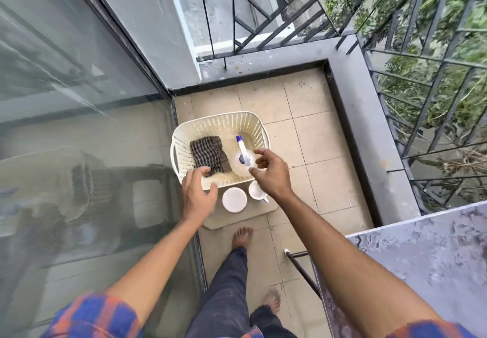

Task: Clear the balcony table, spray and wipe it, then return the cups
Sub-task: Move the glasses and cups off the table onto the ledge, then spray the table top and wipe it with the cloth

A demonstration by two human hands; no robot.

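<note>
- Head view looks straight down on a tiled balcony floor [303, 132], with a cream slotted basket [218, 117] standing against the glass door [79, 100].
- Inside the basket, a dark checked cloth [208, 154] lies folded on the left and a clear spray bottle [238, 165] with a white-and-blue nozzle stands on the right, just beside it.
- Right hand [268, 170] hangs over the bottle's right side, its fingers [259, 152] spread apart and lightly bent, gripping nothing. The thumb tip overlaps the bottle's shoulder in the picture, but whether it touches cannot be told.
- Left hand [199, 195] is blurred over the basket's near-left rim, its fingers [203, 173] loosely curled and holding nothing. The near corner of the cloth lies just past the fingertips.
- Two white cups sit on a pale tray [237, 219] on the floor, touching the basket's near wall: a round cup [234, 200] beside the left palm, and a handled cup [255, 190] partly hidden under the right wrist.
- Neither hand touches a cup.
- Grey mottled table [421, 258] shows at the lower right, well apart from the basket, with the right forearm crossing in front of it.
- Bare feet [242, 236] stand just behind the tray.
</note>
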